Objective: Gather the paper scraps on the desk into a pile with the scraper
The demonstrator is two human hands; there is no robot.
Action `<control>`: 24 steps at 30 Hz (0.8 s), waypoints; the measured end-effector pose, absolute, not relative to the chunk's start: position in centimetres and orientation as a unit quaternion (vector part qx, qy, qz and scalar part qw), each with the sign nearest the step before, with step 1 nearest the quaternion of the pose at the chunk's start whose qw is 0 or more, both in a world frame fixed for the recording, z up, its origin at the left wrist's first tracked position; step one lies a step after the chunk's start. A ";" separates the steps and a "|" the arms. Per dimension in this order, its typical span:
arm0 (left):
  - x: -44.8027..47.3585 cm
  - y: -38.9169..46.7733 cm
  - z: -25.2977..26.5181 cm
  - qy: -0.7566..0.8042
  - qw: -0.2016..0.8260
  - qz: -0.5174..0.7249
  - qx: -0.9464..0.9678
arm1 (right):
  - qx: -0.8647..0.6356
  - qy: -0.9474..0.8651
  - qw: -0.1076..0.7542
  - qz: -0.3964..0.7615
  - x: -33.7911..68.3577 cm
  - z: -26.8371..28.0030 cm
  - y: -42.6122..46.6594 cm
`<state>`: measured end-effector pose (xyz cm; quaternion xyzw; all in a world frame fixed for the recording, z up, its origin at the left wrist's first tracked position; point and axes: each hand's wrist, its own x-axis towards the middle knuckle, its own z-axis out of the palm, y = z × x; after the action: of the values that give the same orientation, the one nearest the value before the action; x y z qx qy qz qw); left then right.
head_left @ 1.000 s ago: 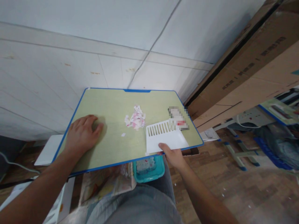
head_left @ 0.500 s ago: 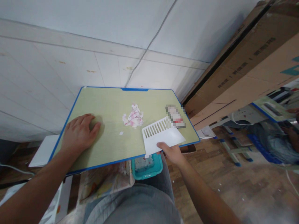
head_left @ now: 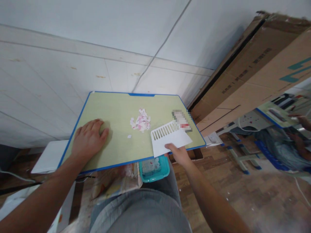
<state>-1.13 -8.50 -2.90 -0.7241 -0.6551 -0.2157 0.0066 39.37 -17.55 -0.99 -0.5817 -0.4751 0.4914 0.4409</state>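
My right hand (head_left: 178,153) grips the near edge of a white slotted sheet (head_left: 171,139), thumb on top and the other fingers hidden beneath. The sheet has a row of long slots along its far side and lies over the right front of the tabletop (head_left: 116,106). My left hand (head_left: 89,137) rests palm down on the left part of the tabletop, fingers stretched out, holding nothing. Between the hands lies a loose pile of pink-and-white paper scraps (head_left: 141,121). One small white scrap (head_left: 129,136) lies nearer to me.
A blurred-out flat object (head_left: 182,120) touches the sheet's far right. Below the front edge sits a teal plastic basket (head_left: 155,176). Large cardboard boxes (head_left: 243,84) stand at the right, a wall (head_left: 73,74) behind. Another person's arm (head_left: 300,137) shows at far right.
The view has shifted slightly. A small scrap at the sheet's near corner, over the front edge, no longer shows there. Both hands keep about the same places on the table.
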 end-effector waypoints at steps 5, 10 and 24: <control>-1.2 -8.8 -3.0 -0.656 0.002 -0.205 -0.726 | -0.585 -0.476 0.465 0.462 38.7 -0.8 -17.5; -1.1 -8.8 -3.3 -0.656 0.015 -0.218 -0.723 | -0.591 -0.475 0.494 0.426 36.4 -1.3 -16.7; -1.1 -9.0 -3.6 -0.660 0.012 -0.220 -0.718 | -0.523 -0.561 0.489 0.416 28.7 -3.9 -11.0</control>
<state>-1.15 -8.96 -3.63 -0.7180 -0.6604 -0.2197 0.0117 28.74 -10.96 -3.94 -0.5226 -0.5606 0.4161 0.4894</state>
